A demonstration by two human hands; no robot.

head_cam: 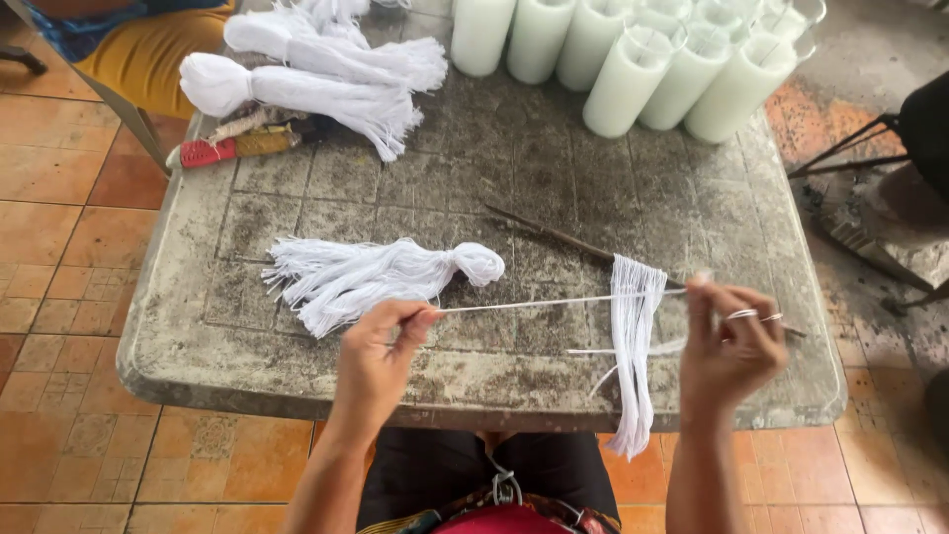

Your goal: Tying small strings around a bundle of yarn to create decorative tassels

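On a weathered grey table [297,366], seen from the head camera, we are stretching a single white string [524,304] level between our two hands. Our left hand [376,356] is pinching one end between thumb and fingertips; our right hand [727,346] is clenching the other end, with thread looped around two fingers. Over the taut string we are draping a hank of cut white strands [633,356], its tails hanging past the table edge. A thin dark stick [563,237] is lying on the table just behind the hank. A knotted white bundle [381,277] is resting near our left hand; more tied bundles [316,79] are lying at the far left beside a red-tipped tool [232,148]. A row of white candles in glass tumblers [652,64] is standing at the far edge. A person in yellow clothing [148,49] is sitting at the far left corner.

Risks, as we are judging them: slack in either pinch would be letting the hank slide off and drop to the tiled floor [59,247]; uneven tension would be tangling the strands.
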